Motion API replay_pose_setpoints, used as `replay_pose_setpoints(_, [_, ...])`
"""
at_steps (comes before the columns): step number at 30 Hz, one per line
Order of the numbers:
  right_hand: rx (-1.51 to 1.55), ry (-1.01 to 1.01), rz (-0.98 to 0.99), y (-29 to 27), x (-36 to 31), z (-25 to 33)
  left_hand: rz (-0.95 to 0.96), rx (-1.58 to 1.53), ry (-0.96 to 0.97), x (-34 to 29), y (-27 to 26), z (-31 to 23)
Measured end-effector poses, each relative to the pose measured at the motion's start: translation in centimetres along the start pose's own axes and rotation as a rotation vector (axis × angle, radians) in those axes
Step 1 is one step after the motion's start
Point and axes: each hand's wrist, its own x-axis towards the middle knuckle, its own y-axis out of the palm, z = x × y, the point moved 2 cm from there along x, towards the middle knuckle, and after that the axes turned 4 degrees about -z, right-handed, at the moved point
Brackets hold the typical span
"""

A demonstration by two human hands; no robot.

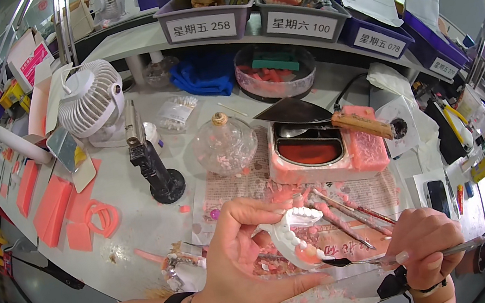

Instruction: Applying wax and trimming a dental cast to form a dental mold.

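My left hand [229,285] is closed around a white plaster dental model [282,238] with a row of teeth. A patch of pink wax [311,253] sits on the model's near end. In my right hand [424,243] is a thin metal wax spatula [473,244], held by its handle. Its dark blade tip reaches the near end of the model, by the pink wax; whether it touches cannot be made out. Under my left hand, partly hidden, lies another plaster model with metal parts [182,270]. Several carving tools [355,213] rest on newspaper beyond the model.
Behind stand a wax heater [288,174] with red melted wax, a wooden-handled trowel [363,124] across it, and a glass lamp [226,148]. A black torch [157,169], white fan [90,103] and pink wax sheets [53,209] are leftward. Trays [208,25] line the back shelf.
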Motion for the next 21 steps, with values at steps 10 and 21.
replay_pose_setpoints(10, [-0.132,0.483,-0.038,-1.2,1.3,-6.1,-0.055,-0.054,0.005,-0.2,0.5,-0.3])
replay_pose_setpoints(21, [-0.067,0.234,-0.045,-1.3,1.1,-2.9,-0.002,0.059,0.044,0.0,0.1,0.5])
